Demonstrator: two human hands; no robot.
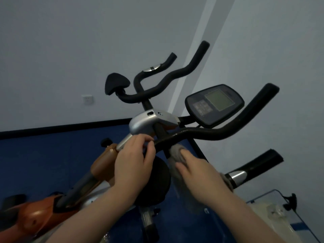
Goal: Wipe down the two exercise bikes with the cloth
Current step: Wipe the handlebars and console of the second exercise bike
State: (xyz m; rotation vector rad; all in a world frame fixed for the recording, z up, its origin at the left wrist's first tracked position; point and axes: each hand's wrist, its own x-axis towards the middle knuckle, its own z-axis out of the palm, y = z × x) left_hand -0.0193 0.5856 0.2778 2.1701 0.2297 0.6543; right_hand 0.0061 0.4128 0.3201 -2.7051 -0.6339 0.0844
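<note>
The near exercise bike's black handlebar (219, 132) curves across the middle, with its display console (214, 104) above. My left hand (135, 160) curls round the handlebar's lower left end, just below the silver stem cover (145, 123). My right hand (199, 172) grips a grey cloth (176, 155), blurred, wrapped on the bar beside it. Part of the cloth hangs under my wrist. A second bike's handlebar (168, 79) and black pad (116, 83) stand behind. An orange frame (40, 216) runs down to the lower left.
A grey wall rises behind with a white socket (87, 99) at the left. Blue floor matting (43, 151) lies below, edged by a black skirting. A black grip with a silver collar (252, 167) juts out at right. A clear plastic box (275, 213) sits at lower right.
</note>
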